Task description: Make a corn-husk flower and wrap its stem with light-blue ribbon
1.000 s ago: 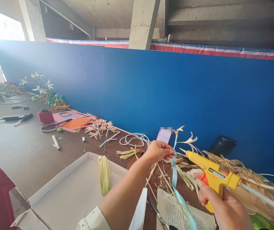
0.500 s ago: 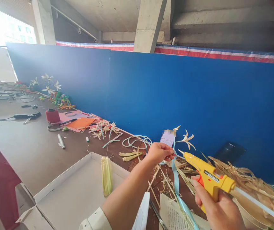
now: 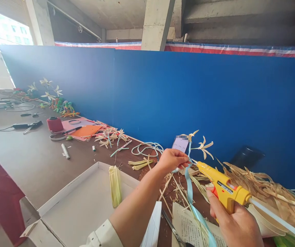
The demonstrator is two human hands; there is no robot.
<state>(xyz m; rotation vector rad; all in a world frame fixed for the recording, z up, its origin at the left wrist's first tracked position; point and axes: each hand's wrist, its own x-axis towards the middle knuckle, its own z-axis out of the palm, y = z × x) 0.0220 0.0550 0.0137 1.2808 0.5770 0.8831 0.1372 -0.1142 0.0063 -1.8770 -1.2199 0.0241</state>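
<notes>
My left hand (image 3: 174,160) pinches the stem of a pale husk flower (image 3: 204,147), where a light blue ribbon (image 3: 189,187) meets it. From the fingers the ribbon hangs down over the table. My right hand (image 3: 237,221) is wrapped round a yellow hot glue gun (image 3: 218,180), with a long white glue stick (image 3: 278,214) coming out of its back. The gun's nozzle points left and sits at the ribbon beside my left fingertips; whether it touches cannot be made out. Behind the left hand stands a phone (image 3: 180,144) showing a timer.
A white box lid (image 3: 72,209) lies at the left front with a bundled husk (image 3: 115,187) on it. Scissors (image 3: 173,228) and a printed sheet (image 3: 183,219) lie below the ribbon. Dry husks (image 3: 268,192) heap at the right. A blue panel (image 3: 188,92) bounds the table's back.
The glue gun's nozzle has come closer to the ribbon at my left fingers. My left hand keeps its pinch, and the view has shifted slightly.
</notes>
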